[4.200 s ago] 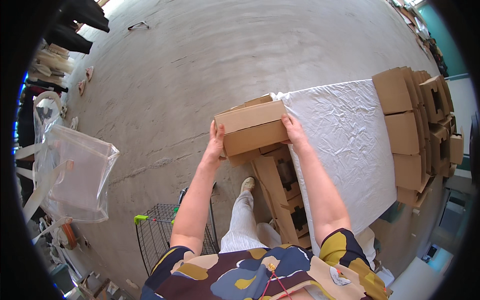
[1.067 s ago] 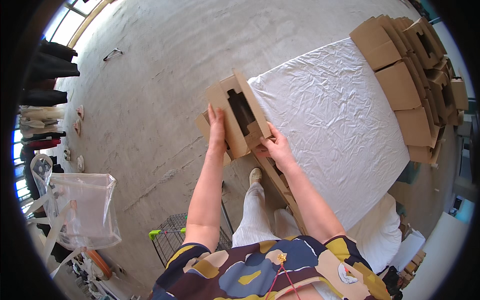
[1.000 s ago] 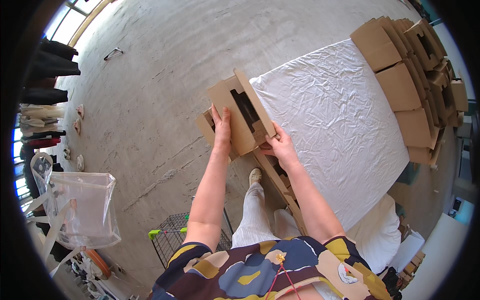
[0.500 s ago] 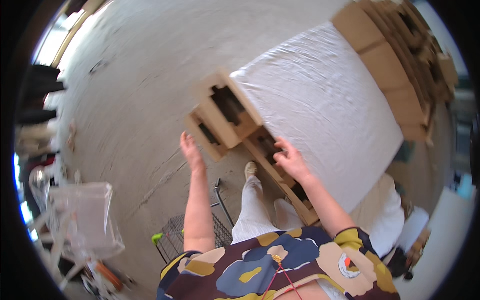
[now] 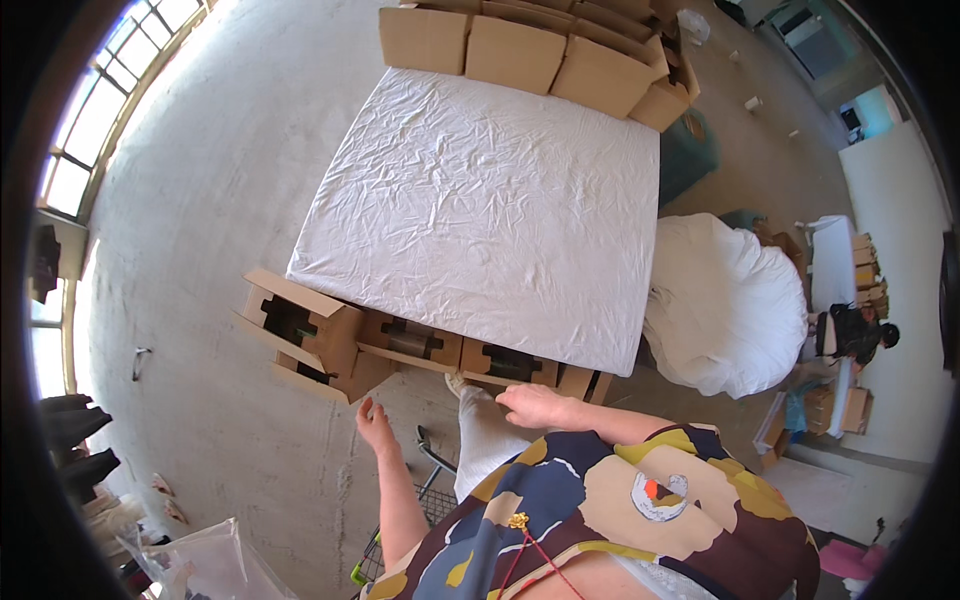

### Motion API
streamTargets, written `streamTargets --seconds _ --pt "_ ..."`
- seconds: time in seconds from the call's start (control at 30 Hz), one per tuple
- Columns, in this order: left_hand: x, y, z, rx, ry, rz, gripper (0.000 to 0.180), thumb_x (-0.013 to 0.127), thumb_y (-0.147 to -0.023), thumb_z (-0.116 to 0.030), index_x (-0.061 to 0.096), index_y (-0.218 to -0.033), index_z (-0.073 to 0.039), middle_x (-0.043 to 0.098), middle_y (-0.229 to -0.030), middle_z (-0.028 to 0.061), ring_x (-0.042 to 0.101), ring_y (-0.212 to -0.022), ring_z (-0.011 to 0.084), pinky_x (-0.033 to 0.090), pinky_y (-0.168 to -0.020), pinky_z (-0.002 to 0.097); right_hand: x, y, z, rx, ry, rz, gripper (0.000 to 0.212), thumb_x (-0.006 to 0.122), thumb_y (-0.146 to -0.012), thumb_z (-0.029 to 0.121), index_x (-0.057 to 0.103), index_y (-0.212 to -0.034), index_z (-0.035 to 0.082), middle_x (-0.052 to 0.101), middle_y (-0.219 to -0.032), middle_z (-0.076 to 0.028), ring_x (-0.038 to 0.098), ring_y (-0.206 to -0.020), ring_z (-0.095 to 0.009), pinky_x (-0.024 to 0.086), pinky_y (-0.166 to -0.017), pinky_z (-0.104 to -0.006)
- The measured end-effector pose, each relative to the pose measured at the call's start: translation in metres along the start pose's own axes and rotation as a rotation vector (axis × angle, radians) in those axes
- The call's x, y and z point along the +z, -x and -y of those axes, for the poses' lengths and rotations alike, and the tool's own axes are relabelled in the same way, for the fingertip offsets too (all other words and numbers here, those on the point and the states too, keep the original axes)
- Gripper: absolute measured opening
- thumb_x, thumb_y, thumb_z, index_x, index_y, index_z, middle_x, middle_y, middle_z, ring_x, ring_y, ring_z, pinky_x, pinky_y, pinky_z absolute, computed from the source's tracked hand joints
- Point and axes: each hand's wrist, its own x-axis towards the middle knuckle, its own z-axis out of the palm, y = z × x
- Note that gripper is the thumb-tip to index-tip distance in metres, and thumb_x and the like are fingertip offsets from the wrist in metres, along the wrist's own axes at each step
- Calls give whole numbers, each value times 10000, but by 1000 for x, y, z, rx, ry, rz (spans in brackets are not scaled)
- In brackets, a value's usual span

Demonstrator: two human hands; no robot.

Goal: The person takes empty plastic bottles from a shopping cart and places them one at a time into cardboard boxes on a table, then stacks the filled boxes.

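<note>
Nearest to me, the person's left hand [image 5: 375,425] hangs free with its fingers spread, gripping nothing, just below the open brown cardboard box with the dark cut-out in its side [image 5: 300,335]. The right hand [image 5: 538,405] is flat and loose too, hovering empty close to the next brown cardboard carton in the row [image 5: 505,362].

The open box sits on the floor at the near left corner of the white-sheeted table [image 5: 480,210], flaps splayed, touching a second carton with a slot [image 5: 410,340]. I judge it light and fairly stiff along its folded edges but easy to crush on the loose flaps; the surface looks dry and not slippery. The safest hold seems to be both palms on opposite side walls, or fingers in the dark cut-out, never the flaps.

The sheet on the table is wrinkled and soft. At the table's far edge stands a line of closed brown cardboard boxes [image 5: 510,50]. The pale concrete floor [image 5: 230,180] looks smooth and bare. To the right lies a big white cloth bundle [image 5: 725,305], and windows [image 5: 90,140] light the left wall.
</note>
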Motion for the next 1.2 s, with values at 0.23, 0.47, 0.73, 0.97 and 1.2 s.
streamTargets --seconds 0.23,0.47,0.73,0.97,1.2 --pt "94 96 -23 83 43 256 135 598 -890 -14 628 -1021 -29 640 -850 31 609 -686 104 477 -600 218 -5 73 -85 -33 -84 -237 308 589 -805 170 626 -1081 38 632 -1070 -184 612 -1034 -377 506 -873 -492" --pt "213 224 15 150 -49 583 133 614 -911 -41 623 -1043 -37 663 -848 50 636 -704 125 521 -647 241 39 179 -252 210 -152 -341 321 575 -788 161 660 -1072 37 651 -1107 -195 624 -1045 -377 512 -896 -481" --pt "292 322 21 136 -522 1042 281 638 -891 -125 636 -1156 -31 681 -922 43 661 -821 133 509 -684 256 179 309 -434 641 -397 -492 252 600 -743 197 709 -915 48 681 -1004 -213 651 -971 -400 540 -840 -486" --pt "306 320 20 461 -906 1158 315 663 -830 -154 666 -1129 -57 712 -932 91 678 -847 159 527 -762 304 269 367 -440 999 -989 -561 198 629 -733 185 713 -805 21 690 -822 -207 678 -823 -376 548 -751 -437" --pt "329 317 23 888 -947 1054 443 633 -783 -89 614 -1225 -73 658 -1051 108 661 -908 258 515 -812 329 296 340 -400 605 -711 -816 247 567 -780 161 724 -913 24 692 -826 -173 665 -773 -248 512 -749 -367"
